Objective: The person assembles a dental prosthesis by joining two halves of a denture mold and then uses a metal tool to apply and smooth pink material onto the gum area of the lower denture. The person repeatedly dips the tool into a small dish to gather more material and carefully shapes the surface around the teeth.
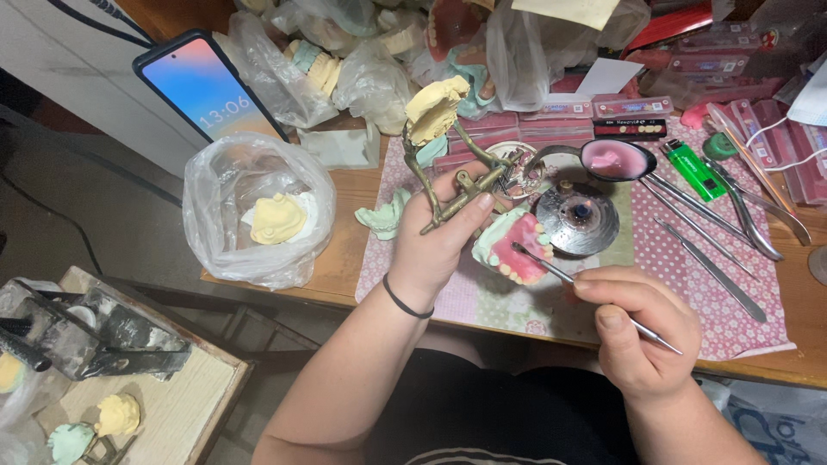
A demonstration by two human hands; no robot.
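Note:
My left hand [435,241] grips a brass dental articulator [452,185] that is swung open. Its upper arm carries a yellow plaster cast [435,108]; its lower part holds a green model with pink wax gums and a row of teeth [512,245]. My right hand [642,331] pinches a thin metal wax tool [564,277] like a pen. The tool's tip rests on the pink wax by the teeth.
A round metal burner [577,220] and a spoon of pink wax [613,160] sit just behind the model. Metal instruments [706,232] lie on the patterned mat, beside a green lighter [693,168]. Left stands a plastic bag with a yellow cast [276,217], and a phone [207,86].

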